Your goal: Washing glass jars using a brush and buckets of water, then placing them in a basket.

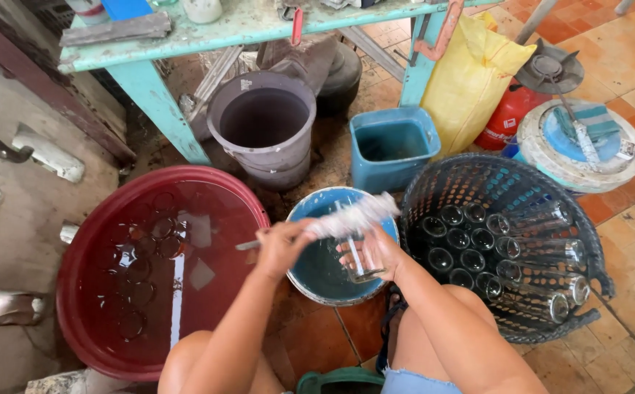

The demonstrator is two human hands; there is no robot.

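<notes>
My left hand (281, 244) grips the handle of a white bottle brush (350, 217), whose bristles stretch to the right. My right hand (372, 252) holds a clear drinking glass (357, 263) over a blue basin (310, 271) of water. On the left a large red tub (84, 292) holds water with several glasses sunk in it. On the right a dark plastic basket (434, 186) holds several clear glasses lying and standing in rows.
A grey bucket (265, 124) and a blue square bin (394, 146) stand behind the basin under a pale green table (157, 95). A yellow sack (470, 73), a red gas cylinder (503, 117) and a white round lid (580, 142) lie at the right. My knees are at the bottom edge.
</notes>
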